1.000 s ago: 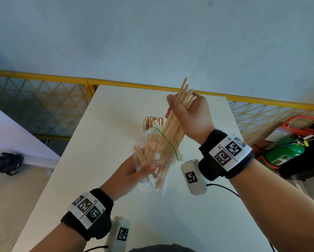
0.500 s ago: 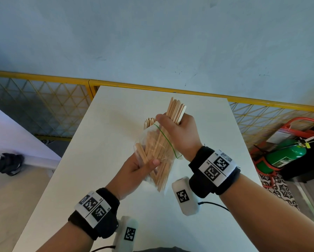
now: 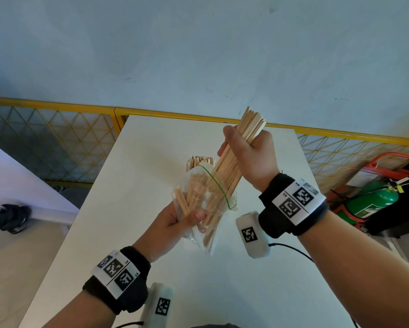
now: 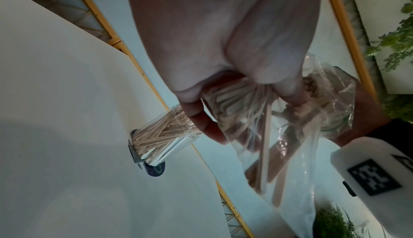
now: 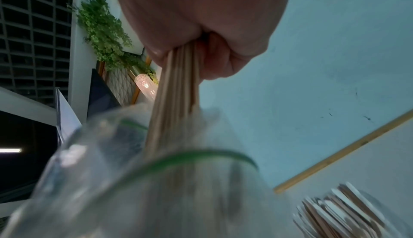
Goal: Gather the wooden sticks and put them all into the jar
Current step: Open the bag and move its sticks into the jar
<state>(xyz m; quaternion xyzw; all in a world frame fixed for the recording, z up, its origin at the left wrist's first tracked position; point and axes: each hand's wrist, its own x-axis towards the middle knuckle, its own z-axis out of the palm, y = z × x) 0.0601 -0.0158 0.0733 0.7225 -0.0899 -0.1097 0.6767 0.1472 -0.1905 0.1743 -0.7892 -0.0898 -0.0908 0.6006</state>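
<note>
My left hand (image 3: 175,221) (image 4: 234,86) grips a clear plastic bag (image 3: 198,202) (image 4: 290,135) (image 5: 134,180) with a green zip line, holding several wooden sticks. My right hand (image 3: 248,152) (image 5: 201,44) grips a bundle of wooden sticks (image 3: 236,147) (image 5: 176,86) whose lower ends are still inside the bag's mouth. Behind the bag stands the clear jar (image 3: 200,162) (image 4: 165,135) (image 5: 348,211) on the white table (image 3: 132,185), filled with many sticks. Both hands hover above the table, in front of the jar.
A yellow mesh fence (image 3: 56,138) runs behind and beside the table. A green fire extinguisher (image 3: 371,202) in a red stand sits on the floor at right. A dark object (image 3: 9,216) lies at left. A dark round lid (image 4: 154,169) lies by the jar's base.
My right hand dipped down toward the bag, then rose again, drawing the stick bundle up out of the bag. The left hand has kept holding the bag in place.
</note>
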